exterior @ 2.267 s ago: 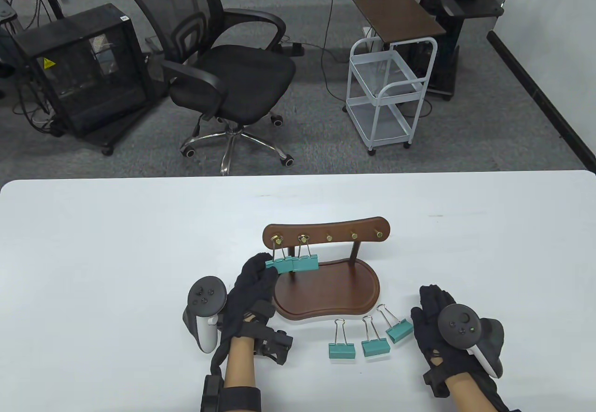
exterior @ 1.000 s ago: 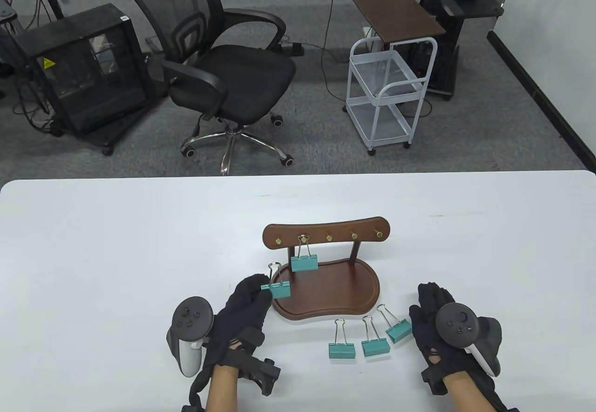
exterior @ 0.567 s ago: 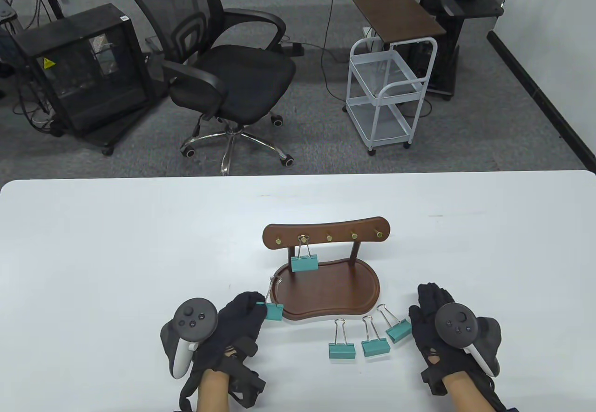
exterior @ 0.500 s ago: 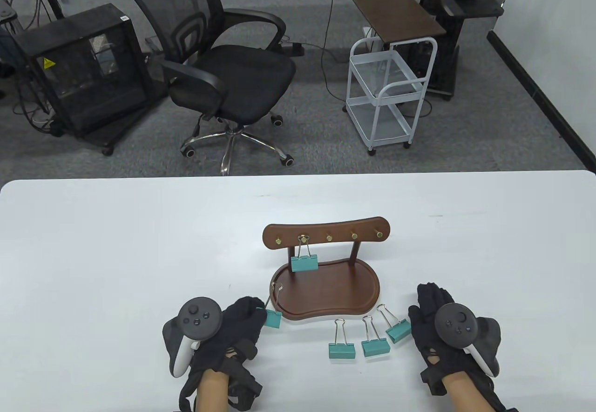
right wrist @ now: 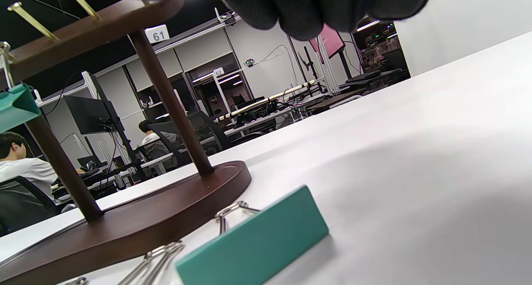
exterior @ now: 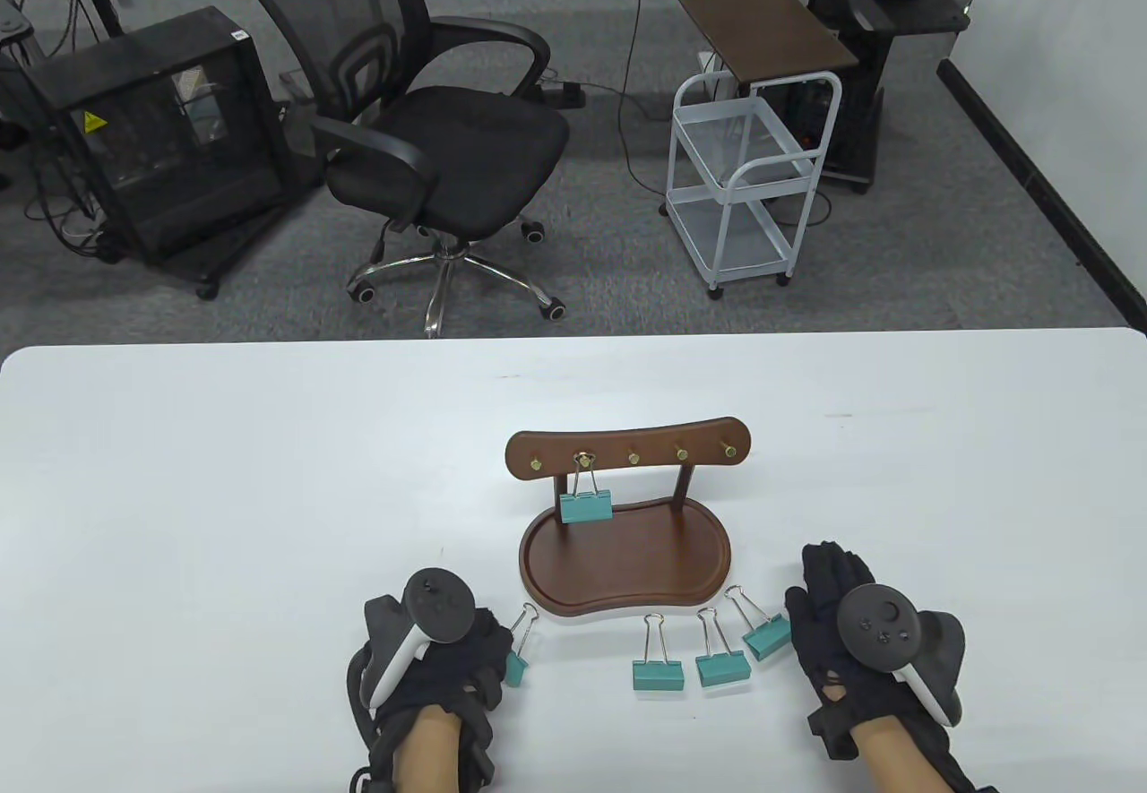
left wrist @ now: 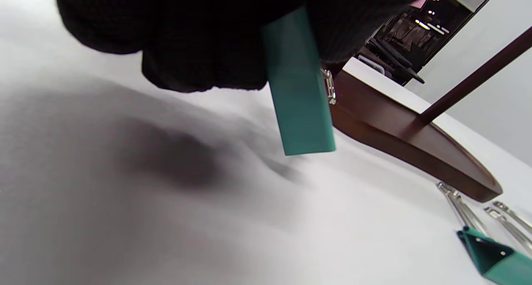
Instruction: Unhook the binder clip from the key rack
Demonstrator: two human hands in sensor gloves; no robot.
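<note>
five teal binder clips show in the table view. one hangs on the key rack (exterior: 627, 506), on the second brass hook from the left: the hanging clip (exterior: 586, 506) dangles by its wire handle above the rack's wooden base. three loose clips (exterior: 710, 650) lie in a row on the white table (exterior: 224, 488) just in front of the base, handles pointing away from the person.

the fifth, the held binder clip (exterior: 517, 657), is off the rack and sits low beside the base's front left corner. the left hand (exterior: 444, 668) grips its teal body between the gloved fingers (left wrist: 199, 48), with the wire handle sticking out toward the rack. in the left wrist view the clip's lower edge hangs just above the table, with its shadow beneath; it is not clearly touching.

the right hand (exterior: 847, 641) rests on the table to the right of the loose clips, palm down and fingers stretched forward, holding nothing. the nearest loose clip lies just beside its fingertips.
</note>
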